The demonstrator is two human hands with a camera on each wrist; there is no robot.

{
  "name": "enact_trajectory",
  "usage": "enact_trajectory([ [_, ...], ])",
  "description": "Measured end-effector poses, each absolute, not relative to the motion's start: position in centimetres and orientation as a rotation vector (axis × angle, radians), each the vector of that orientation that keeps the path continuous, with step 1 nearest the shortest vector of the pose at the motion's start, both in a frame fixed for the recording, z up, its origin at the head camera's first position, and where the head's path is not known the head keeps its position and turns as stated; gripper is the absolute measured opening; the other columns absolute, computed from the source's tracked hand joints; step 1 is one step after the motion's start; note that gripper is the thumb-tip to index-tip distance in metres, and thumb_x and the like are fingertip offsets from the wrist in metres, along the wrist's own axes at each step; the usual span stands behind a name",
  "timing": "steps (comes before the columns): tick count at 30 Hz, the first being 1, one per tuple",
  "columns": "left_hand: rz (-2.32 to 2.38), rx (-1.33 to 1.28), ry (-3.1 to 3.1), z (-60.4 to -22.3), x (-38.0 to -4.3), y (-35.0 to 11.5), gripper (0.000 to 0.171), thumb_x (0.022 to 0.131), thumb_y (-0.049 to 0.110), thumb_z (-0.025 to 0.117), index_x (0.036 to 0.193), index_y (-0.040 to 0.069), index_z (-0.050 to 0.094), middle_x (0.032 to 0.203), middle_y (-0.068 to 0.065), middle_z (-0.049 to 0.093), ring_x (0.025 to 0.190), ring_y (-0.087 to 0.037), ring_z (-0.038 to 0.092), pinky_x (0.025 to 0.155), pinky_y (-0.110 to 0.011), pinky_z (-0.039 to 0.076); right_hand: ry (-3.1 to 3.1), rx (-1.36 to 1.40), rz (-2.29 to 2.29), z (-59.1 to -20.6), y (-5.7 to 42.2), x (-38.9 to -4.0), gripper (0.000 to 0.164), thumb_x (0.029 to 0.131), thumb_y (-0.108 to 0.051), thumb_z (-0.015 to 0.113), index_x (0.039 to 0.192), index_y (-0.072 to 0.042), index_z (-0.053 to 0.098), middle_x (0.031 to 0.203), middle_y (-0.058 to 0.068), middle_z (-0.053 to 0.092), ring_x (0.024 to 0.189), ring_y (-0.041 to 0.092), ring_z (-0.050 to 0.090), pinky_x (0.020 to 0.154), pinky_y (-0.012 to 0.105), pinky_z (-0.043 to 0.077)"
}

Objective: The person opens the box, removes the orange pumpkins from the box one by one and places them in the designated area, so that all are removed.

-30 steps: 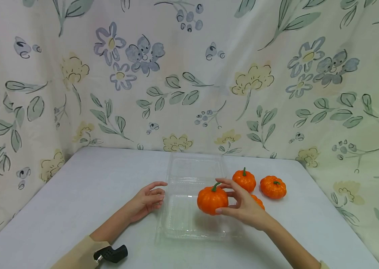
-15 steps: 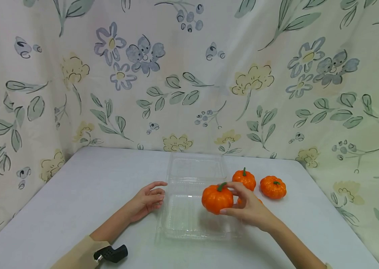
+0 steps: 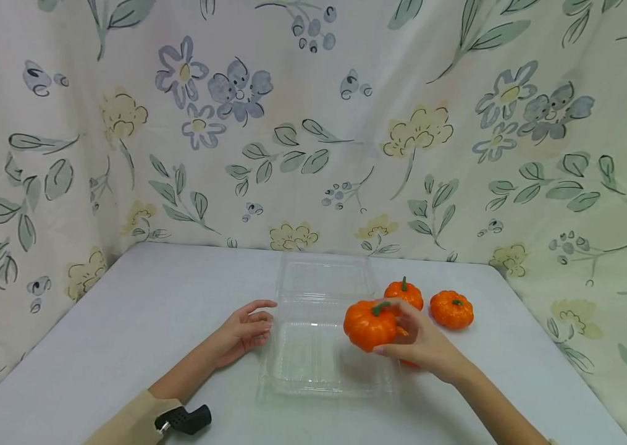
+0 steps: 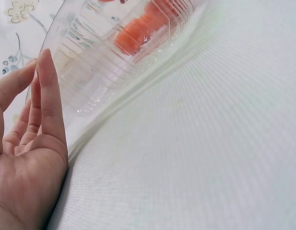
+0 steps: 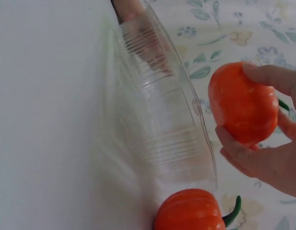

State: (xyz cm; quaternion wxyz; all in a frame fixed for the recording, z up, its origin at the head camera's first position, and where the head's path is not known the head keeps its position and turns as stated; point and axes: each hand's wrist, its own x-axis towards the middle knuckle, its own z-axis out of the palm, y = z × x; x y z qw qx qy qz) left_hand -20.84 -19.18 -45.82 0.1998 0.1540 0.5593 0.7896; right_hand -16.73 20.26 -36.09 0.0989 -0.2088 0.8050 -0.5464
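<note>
My right hand holds a small orange pumpkin with a green stem, thumb on one side and fingers on the other. It is raised over the right part of a clear plastic clamshell box, whose lid lies folded back. In the right wrist view the held pumpkin is above the box's rim. My left hand rests at the box's left side, fingers loosely bent. The left wrist view has its fingertips right at the clear rim.
Two more pumpkins stand right of the box, one behind my right hand and one farther right. Another pumpkin, mostly hidden by my hand in the head view, sits close beside the box. A floral curtain borders the white table.
My right hand has shifted to the right with the pumpkin, whose stem tilts farther rightward. The pumpkin beside the box is now mostly covered by that hand. My left hand stays in place.
</note>
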Motion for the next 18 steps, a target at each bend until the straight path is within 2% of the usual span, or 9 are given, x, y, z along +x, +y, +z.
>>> enact_trajectory([
  [3, 2.207, 0.429, 1.564, -45.7, -20.8, -19.2, 0.039, 0.105, -0.003, 0.055, 0.139, 0.015, 0.049, 0.102, 0.007, 0.064, 0.081, -0.003, 0.066, 0.075, -0.017, 0.059, 2.367, -0.604, -1.622, -36.1, 20.5, -16.7, 0.059, 0.092, -0.018, 0.083, 0.139, -0.008, 0.05, 0.156, 0.021, 0.046, 0.143, 0.05, 0.045, 0.113, 0.052, 0.05],
  [6, 2.204, 0.428, 1.572, -45.7, -20.8, -19.1, 0.039, 0.105, -0.002, 0.056, 0.139, 0.014, 0.049, 0.102, 0.007, 0.064, 0.081, -0.003, 0.066, 0.074, -0.017, 0.059, 2.35, -0.595, -1.632, -36.2, 20.8, -16.7, 0.058, 0.092, -0.017, 0.082, 0.138, -0.008, 0.048, 0.156, 0.022, 0.044, 0.142, 0.049, 0.046, 0.109, 0.039, 0.054],
  [10, 2.2, 0.427, 1.583, -45.6, -20.8, -19.1, 0.039, 0.105, -0.002, 0.056, 0.14, 0.014, 0.049, 0.102, 0.006, 0.064, 0.081, -0.003, 0.065, 0.075, -0.017, 0.059, 2.332, -0.631, -1.66, -36.4, 21.1, -16.7, 0.061, 0.091, -0.013, 0.083, 0.142, -0.009, 0.05, 0.156, 0.02, 0.044, 0.142, 0.049, 0.046, 0.104, 0.023, 0.052],
  [12, 2.2, 0.428, 1.583, -45.7, -20.8, -19.1, 0.039, 0.105, -0.002, 0.056, 0.14, 0.013, 0.049, 0.102, 0.006, 0.064, 0.081, -0.003, 0.064, 0.075, -0.017, 0.059, 2.34, -0.666, -1.659, -36.5, 21.3, -16.7, 0.064, 0.09, -0.012, 0.083, 0.145, -0.01, 0.052, 0.156, 0.019, 0.046, 0.141, 0.048, 0.046, 0.103, 0.019, 0.05],
  [15, 2.2, 0.437, 1.578, -45.7, -20.8, -19.1, 0.039, 0.105, -0.002, 0.055, 0.141, 0.013, 0.048, 0.101, 0.006, 0.064, 0.081, -0.003, 0.064, 0.075, -0.017, 0.059, 2.345, -0.69, -1.649, -36.5, 21.5, -16.7, 0.064, 0.089, -0.011, 0.083, 0.146, -0.01, 0.054, 0.154, 0.018, 0.05, 0.139, 0.039, 0.051, 0.103, 0.018, 0.049],
  [18, 2.201, 0.448, 1.574, -45.7, -20.8, -19.2, 0.039, 0.105, -0.003, 0.055, 0.14, 0.013, 0.048, 0.101, 0.007, 0.064, 0.081, -0.003, 0.065, 0.075, -0.017, 0.059, 2.327, -0.706, -1.647, -36.7, 21.9, -16.6, 0.06, 0.09, -0.011, 0.083, 0.144, -0.009, 0.056, 0.152, 0.019, 0.052, 0.134, 0.022, 0.056, 0.104, 0.018, 0.049],
])
